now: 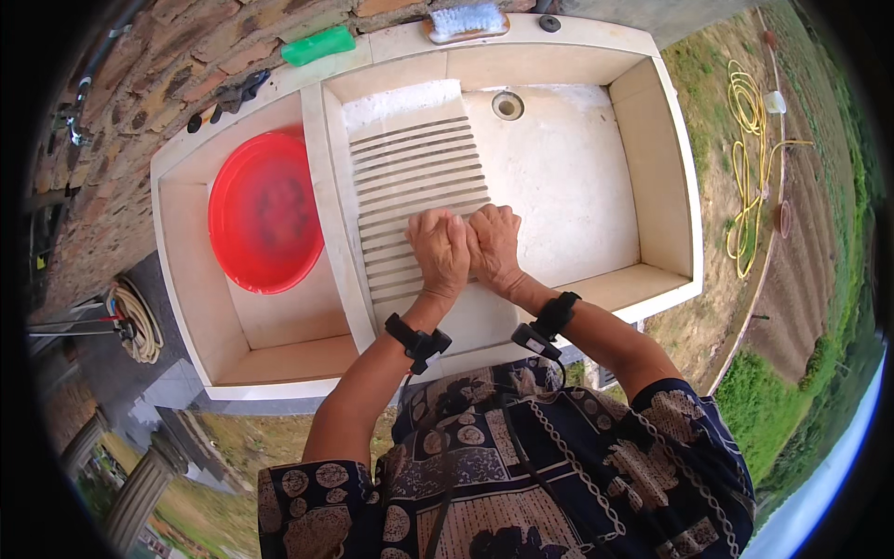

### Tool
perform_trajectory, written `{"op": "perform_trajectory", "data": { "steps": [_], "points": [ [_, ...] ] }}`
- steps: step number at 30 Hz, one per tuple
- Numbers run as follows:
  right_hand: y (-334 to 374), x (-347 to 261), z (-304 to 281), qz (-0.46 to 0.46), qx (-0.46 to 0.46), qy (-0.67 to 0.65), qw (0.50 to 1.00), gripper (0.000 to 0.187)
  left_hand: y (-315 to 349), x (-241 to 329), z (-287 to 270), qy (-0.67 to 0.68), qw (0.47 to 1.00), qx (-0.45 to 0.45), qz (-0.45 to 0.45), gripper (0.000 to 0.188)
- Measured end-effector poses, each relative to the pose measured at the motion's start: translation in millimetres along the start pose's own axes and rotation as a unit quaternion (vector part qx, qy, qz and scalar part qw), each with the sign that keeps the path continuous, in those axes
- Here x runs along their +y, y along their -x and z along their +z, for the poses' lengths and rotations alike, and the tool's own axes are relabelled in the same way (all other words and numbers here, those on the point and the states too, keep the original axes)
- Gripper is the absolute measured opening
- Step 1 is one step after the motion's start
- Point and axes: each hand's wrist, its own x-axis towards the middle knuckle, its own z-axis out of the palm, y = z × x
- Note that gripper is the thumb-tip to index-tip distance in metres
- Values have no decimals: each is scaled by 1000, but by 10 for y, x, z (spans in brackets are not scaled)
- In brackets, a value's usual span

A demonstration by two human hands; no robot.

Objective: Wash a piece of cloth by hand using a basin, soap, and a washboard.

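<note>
My left hand [440, 252] and my right hand [494, 244] are pressed side by side, touching, over the ribbed washboard [416, 177] in the middle of a pale stone sink [328, 168]. The fingers of both are curled closed. Whatever they grip, if anything, is hidden beneath the knuckles. A black band with a small device circles each wrist. To the left, a red plastic basin [217, 205] stands in the smaller compartment, holding cloudy liquid with something dark in it.
A drain [507, 105] lies in the right basin floor [577, 186]. Along the back ledge are a green block [318, 45], a scrub brush [467, 21] with bristles up, a black round piece [549, 23] and a dark crumpled item [244, 90]. A brick wall [130, 121] rises behind.
</note>
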Motion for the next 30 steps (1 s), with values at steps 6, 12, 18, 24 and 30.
{"op": "perform_trajectory", "data": {
  "steps": [6,12,18,24,30],
  "points": [
    [-747,401,178,-54,-18,31,998,26,-410,-209,446,19,1000,8,11,31],
    [-1439,538,331,-18,-67,80,994,31,-1189,-551,802,-107,991,-58,-53,32],
    [-1130,303,209,27,-7,130,991,26,-998,-368,576,-157,985,62,40,31],
    [-335,54,-489,-27,6,41,999,14,-162,555,17,47,995,-69,-46,29],
    [-818,470,-245,-114,-68,48,990,18,-390,220,393,16,999,-47,3,35]
  ]
}}
